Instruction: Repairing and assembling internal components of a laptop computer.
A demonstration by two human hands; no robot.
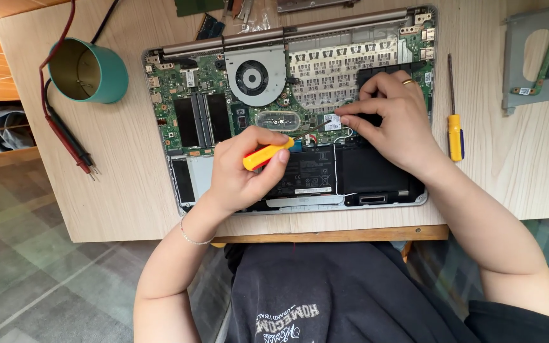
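Far to the left of the left grip: a teal cup point(90, 70) on its side on the tabletop point(115, 203), red and black probe leads point(71, 143) just below it. Left hand point(239, 168) clenched around a yellow-handled screwdriver point(268, 154), shaft running up and right toward a small white card point(332, 122) on the opened laptop point(185, 108). Above that grip, a round fan point(252, 77); under the wrist, a black battery point(306, 174). Right hand point(395, 121) pinching the white card between thumb and forefinger (ring on one finger), touching the board. Just right of the right grip, a second screwdriver point(455, 133) lying loose; farther right, a grey metal bracket point(538, 57).
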